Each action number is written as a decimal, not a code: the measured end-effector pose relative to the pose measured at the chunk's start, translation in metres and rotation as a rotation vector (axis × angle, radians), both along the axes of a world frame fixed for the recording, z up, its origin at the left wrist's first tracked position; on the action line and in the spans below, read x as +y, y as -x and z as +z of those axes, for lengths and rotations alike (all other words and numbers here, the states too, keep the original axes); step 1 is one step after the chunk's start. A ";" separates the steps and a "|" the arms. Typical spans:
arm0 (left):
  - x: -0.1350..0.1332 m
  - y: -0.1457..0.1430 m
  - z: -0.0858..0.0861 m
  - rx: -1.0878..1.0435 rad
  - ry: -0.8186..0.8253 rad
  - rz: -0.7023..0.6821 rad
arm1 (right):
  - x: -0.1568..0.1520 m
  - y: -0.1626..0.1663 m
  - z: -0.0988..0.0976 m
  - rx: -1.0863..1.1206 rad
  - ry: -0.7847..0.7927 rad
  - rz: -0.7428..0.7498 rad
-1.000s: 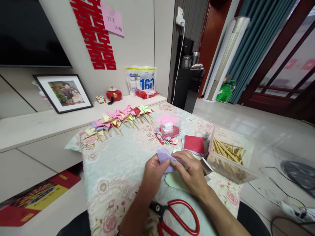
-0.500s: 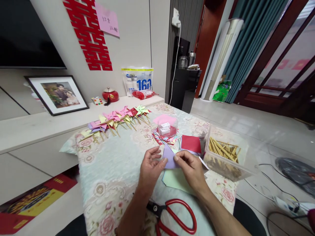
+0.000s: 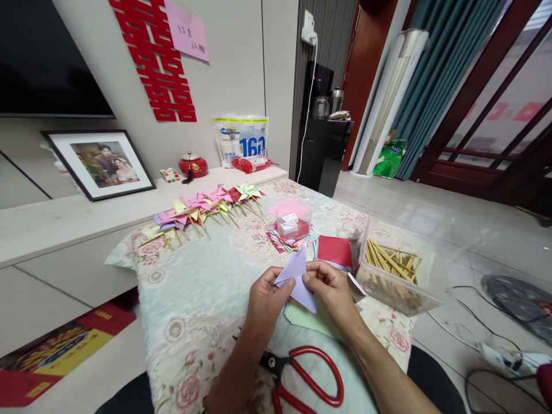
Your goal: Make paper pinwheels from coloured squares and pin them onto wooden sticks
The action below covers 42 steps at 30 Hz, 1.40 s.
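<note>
A piece of purple paper [image 3: 294,269] with pointed corners is held between my two hands above the middle of the table. My left hand [image 3: 268,296] pinches it from the left, thumb on top. From the right, my right hand [image 3: 325,282] grips it between thumb and fingers. Beneath my hands lies a stack of pale green paper [image 3: 308,319], partly covered by my right hand. Scissors with red handles [image 3: 317,374] rest on the tablecloth between my forearms, their blades partly hidden by my left arm.
Several finished paper pinwheels [image 3: 202,204] on sticks lie at the back left. A clear bin of sticks [image 3: 394,270] stands on the right. Red paper squares [image 3: 334,251] and a small clear tub [image 3: 294,223] sit beyond my hands, on the floral tablecloth [image 3: 194,299].
The purple paper has turned in my hands; one corner now points up and another down. My left fingers, spread before, have closed on its left side.
</note>
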<state>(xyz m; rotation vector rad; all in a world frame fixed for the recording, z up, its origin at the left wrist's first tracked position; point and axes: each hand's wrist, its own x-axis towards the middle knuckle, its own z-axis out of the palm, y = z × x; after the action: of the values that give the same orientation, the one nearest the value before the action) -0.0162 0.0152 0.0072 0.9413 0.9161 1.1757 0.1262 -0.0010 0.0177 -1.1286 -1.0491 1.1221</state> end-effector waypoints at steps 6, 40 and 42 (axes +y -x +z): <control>0.001 0.001 -0.002 0.025 -0.051 -0.017 | 0.000 -0.001 -0.001 0.069 0.015 -0.026; -0.002 0.002 -0.001 -0.100 -0.113 -0.128 | -0.004 -0.007 0.003 -0.020 -0.011 0.070; -0.004 0.005 0.001 -0.183 -0.128 -0.211 | -0.004 -0.009 0.004 0.100 0.058 0.135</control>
<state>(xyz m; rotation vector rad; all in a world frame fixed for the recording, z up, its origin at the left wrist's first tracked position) -0.0208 0.0113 0.0086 0.9896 0.5860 1.1273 0.1349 -0.0049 0.0216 -1.0483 -1.0325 1.3104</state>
